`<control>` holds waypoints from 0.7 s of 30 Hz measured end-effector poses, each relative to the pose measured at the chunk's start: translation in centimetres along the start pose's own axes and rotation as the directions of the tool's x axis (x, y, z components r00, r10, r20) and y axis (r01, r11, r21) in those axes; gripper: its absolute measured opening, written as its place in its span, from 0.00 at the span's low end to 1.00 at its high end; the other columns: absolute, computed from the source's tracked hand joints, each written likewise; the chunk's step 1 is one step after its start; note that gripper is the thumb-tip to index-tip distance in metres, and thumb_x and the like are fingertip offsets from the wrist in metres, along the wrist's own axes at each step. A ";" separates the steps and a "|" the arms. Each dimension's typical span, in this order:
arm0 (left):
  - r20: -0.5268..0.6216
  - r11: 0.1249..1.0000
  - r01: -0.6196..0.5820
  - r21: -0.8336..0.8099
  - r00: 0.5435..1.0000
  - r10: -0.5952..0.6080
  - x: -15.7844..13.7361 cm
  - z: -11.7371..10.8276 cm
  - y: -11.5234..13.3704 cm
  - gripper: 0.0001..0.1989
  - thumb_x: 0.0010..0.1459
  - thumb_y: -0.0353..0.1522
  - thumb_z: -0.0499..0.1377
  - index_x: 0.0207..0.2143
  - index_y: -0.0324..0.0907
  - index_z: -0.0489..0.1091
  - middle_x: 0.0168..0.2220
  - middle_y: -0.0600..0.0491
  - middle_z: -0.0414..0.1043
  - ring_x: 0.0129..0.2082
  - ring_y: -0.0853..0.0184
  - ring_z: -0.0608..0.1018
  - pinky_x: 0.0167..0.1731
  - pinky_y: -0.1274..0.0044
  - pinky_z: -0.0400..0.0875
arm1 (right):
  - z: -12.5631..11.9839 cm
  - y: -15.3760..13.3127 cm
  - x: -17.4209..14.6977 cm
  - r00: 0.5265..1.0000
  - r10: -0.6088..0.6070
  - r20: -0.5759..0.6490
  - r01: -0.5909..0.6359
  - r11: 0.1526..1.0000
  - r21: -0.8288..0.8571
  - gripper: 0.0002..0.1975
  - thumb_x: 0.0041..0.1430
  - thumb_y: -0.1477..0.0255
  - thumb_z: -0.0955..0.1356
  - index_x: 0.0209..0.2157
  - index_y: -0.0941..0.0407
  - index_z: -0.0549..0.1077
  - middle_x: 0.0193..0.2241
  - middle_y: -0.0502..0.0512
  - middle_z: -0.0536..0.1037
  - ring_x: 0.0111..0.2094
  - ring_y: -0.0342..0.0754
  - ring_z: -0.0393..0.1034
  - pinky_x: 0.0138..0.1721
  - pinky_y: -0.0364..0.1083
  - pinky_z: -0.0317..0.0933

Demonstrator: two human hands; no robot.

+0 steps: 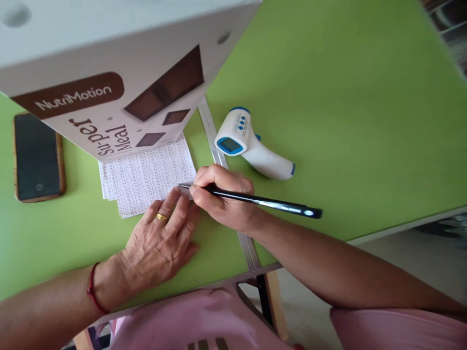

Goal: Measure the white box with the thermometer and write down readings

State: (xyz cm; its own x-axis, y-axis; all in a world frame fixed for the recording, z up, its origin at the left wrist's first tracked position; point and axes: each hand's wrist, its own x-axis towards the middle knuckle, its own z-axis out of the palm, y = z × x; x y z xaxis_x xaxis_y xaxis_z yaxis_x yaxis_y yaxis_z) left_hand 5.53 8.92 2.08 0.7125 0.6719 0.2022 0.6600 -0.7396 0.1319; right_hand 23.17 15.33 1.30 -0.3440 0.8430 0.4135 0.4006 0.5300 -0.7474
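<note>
Closed around a black pen (270, 201), my right hand (226, 197) rests at the right edge of the written sheets. The pen's tip touches or hovers just over the paper; I cannot tell which. My left hand (160, 238), with a gold ring and a red string bracelet, lies flat with its fingers stretched out, fingertips on the lower right part of the paper. Those white sheets (153, 180) lie in a small uneven stack, covered in dense rows of handwriting. Their far part is hidden behind a box.
A large white NutriMotion box (146, 63) stands over the back of the sheets. On the left lies a dark phone (38, 155) in a brown case. A white and blue infrared thermometer (255, 143) lies right of the metal seam (248, 250) across the green table (350, 121).
</note>
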 end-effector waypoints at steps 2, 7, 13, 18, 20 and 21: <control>0.006 1.000 0.001 -0.002 1.000 -0.001 0.0 0.0 0.0 0.23 0.65 0.38 0.52 0.54 0.28 0.66 0.57 0.34 0.65 0.59 0.48 0.68 0.51 0.64 0.67 | 0.0 0.0 0.0 1.000 0.003 0.007 -0.003 1.000 0.002 0.11 0.56 0.78 0.66 0.24 0.53 0.60 0.17 0.43 0.65 0.19 0.38 0.58 0.23 0.40 0.57; -0.001 1.000 0.002 -0.013 1.000 -0.002 0.0 -0.1 -0.1 0.23 0.66 0.38 0.51 0.55 0.28 0.65 0.57 0.34 0.66 0.59 0.48 0.68 0.50 0.64 0.67 | -0.1 0.1 -0.1 1.000 0.024 -0.015 -0.024 1.000 0.017 0.10 0.57 0.76 0.66 0.24 0.53 0.60 0.17 0.43 0.66 0.19 0.39 0.58 0.22 0.41 0.57; 0.025 1.000 0.000 -0.013 1.000 0.000 0.0 -0.2 0.0 0.24 0.65 0.38 0.52 0.57 0.28 0.64 0.58 0.33 0.65 0.59 0.48 0.68 0.51 0.63 0.67 | -0.1 0.1 0.0 1.000 0.012 -0.020 -0.013 0.999 -0.030 0.11 0.57 0.77 0.66 0.24 0.53 0.60 0.18 0.43 0.66 0.19 0.39 0.58 0.23 0.41 0.57; -0.003 1.000 0.003 0.011 1.000 -0.003 0.1 -0.2 0.0 0.23 0.67 0.38 0.49 0.55 0.28 0.65 0.57 0.35 0.67 0.58 0.49 0.69 0.50 0.64 0.68 | -0.1 0.2 -0.1 1.000 0.015 -0.001 -0.015 1.000 0.001 0.11 0.55 0.78 0.66 0.24 0.53 0.60 0.17 0.43 0.64 0.19 0.38 0.58 0.22 0.41 0.57; -0.002 1.000 0.000 0.009 1.000 0.000 0.1 -0.1 0.0 0.23 0.67 0.38 0.49 0.56 0.28 0.65 0.57 0.35 0.66 0.58 0.49 0.69 0.50 0.64 0.68 | -0.1 0.3 -0.2 1.000 0.016 -0.001 -0.016 1.000 -0.001 0.11 0.56 0.78 0.66 0.24 0.53 0.59 0.17 0.43 0.64 0.19 0.38 0.58 0.22 0.41 0.56; 0.005 1.000 -0.002 0.008 1.000 0.002 0.1 -0.1 0.0 0.24 0.67 0.38 0.49 0.57 0.28 0.64 0.57 0.34 0.66 0.59 0.49 0.69 0.50 0.64 0.67 | -0.1 0.3 -0.2 1.000 0.017 -0.003 -0.017 1.000 -0.003 0.11 0.56 0.78 0.66 0.24 0.53 0.59 0.17 0.43 0.64 0.19 0.38 0.58 0.22 0.41 0.56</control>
State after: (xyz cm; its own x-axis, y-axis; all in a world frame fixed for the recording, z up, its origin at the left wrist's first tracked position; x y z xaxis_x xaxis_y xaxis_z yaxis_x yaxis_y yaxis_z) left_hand 5.53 8.98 2.22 0.7150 0.6706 0.1976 0.6605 -0.7406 0.1235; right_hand 23.42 15.33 1.09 -0.3347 0.8520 0.4026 0.4088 0.5162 -0.7526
